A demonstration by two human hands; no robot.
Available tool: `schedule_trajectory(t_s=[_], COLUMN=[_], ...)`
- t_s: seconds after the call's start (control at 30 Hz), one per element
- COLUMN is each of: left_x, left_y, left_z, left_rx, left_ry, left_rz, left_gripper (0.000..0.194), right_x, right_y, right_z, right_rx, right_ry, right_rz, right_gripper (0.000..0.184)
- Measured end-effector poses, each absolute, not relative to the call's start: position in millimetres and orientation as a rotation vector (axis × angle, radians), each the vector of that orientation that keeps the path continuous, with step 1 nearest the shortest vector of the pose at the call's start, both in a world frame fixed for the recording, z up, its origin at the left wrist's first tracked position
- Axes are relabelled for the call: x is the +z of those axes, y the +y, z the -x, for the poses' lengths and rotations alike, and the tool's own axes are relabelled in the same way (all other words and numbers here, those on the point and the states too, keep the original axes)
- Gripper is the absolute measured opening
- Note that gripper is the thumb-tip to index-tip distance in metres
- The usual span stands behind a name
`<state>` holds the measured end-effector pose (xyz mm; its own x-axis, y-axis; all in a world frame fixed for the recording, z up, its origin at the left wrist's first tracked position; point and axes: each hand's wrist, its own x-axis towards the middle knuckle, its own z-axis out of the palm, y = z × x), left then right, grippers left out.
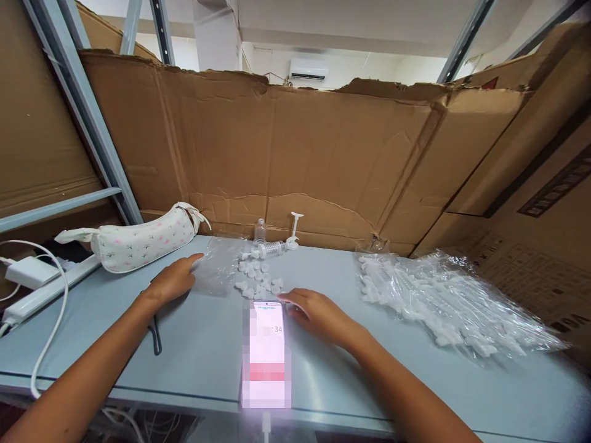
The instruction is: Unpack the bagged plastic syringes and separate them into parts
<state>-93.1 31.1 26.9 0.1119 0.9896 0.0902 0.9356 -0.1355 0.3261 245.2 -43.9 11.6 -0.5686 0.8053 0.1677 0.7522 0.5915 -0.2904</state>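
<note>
My left hand (173,283) reaches in from the left, fingers stretched out to the near edge of a clear plastic bag (217,267) that lies flat. My right hand (318,311) is low over the table, index finger extended toward a group of small white plastic caps (258,286); nothing shows in it. Just below those fingertips lies a lit phone (266,354), partly blurred out. Behind the caps, a small clear bottle (260,231) stands upright and another clear bottle (271,249) lies on its side. A white pump head with a stem (294,231) stands beside them.
A large clear bag of white plastic parts (452,301) covers the right side of the grey table (198,363). At left are a floral pouch (143,240), a power strip (50,289) and white cables. Cardboard walls (300,147) enclose the back and sides.
</note>
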Motion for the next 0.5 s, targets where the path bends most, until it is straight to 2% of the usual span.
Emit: schedule_trajectory(t_s=[0.13,0.33,0.5], left_x=[34,19,8], left_y=[-4,-48,-46], left_z=[59,7,-2], left_rx=[0.475,0.431,0.53], left_ry=[2.101,1.421,1.188], left_rz=[-2.287,-2.284,-2.282], left_gripper=[0.044,0.027,0.021], right_x=[11,9,8], right_y=[-44,-44,-42], right_z=[-244,-240,-239], right_rx=[0.218,0.119,-0.052], right_ry=[-2.562,-2.68,-2.78], right_rz=[1.315,1.343,1.316], right_gripper=[0.041,0.037,0.027])
